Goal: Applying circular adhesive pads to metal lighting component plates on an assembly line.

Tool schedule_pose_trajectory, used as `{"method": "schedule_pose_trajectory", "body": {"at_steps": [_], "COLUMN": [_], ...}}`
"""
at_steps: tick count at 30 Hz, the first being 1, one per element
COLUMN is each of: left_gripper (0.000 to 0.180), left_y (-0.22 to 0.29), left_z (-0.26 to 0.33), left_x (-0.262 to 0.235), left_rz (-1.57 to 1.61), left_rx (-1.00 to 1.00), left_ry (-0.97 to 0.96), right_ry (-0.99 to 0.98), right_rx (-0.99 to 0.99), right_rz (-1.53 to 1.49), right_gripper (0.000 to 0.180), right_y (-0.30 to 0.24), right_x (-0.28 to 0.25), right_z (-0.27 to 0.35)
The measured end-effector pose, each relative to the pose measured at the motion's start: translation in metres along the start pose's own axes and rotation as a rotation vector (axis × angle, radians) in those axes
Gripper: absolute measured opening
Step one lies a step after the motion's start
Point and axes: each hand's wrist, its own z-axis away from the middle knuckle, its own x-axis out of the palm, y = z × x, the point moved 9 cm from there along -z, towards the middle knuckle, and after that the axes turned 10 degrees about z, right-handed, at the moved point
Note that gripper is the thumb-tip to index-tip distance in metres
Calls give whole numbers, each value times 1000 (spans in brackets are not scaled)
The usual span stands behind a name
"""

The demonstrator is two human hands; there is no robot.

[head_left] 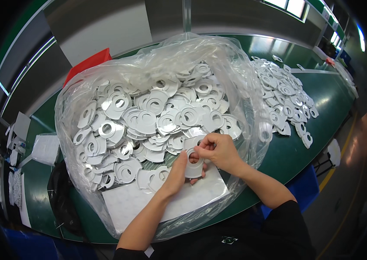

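A flat white plastic part [191, 170] with a round hole is held up in front of me, over a white sheet [136, 201]. My left hand [177, 172] closes round its left side and lower edge, some fingers showing behind it. Close to its upper right, my right hand [219, 151] is pinched, fingertips at the hole's rim; anything small between them cannot be made out. Beyond both hands, a large heap of similar white parts [149, 117] fills an opened clear plastic bag [69, 117].
The green table [278, 160] carries a second pile of white parts [285, 93] at the right. Behind the bag stands a red bin [87, 65]. At the left lie a white wrapped packet [45, 148] and a black cloth-like item [62, 201]. A blue container [305, 186] is below the right edge.
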Motion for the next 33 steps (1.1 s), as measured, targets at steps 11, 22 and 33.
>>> {"method": "schedule_pose_trajectory", "body": {"at_steps": [11,22,33], "left_gripper": [82,83,81], "left_y": [3,9,6], "left_z": [2,2,1], "left_x": [5,2,0], "left_rz": [-78,57,166], "left_rx": [-22,-77,-184], "left_ry": [-19,46,-38], "right_ry": [237,-152,-4], "right_rx": [-319,-194,-231], "right_rz": [565,275,379], "right_gripper": [42,27,22], "right_y": [-39,-20,-21], "right_x": [-8,-7,-1], "right_z": [12,6,4]}}
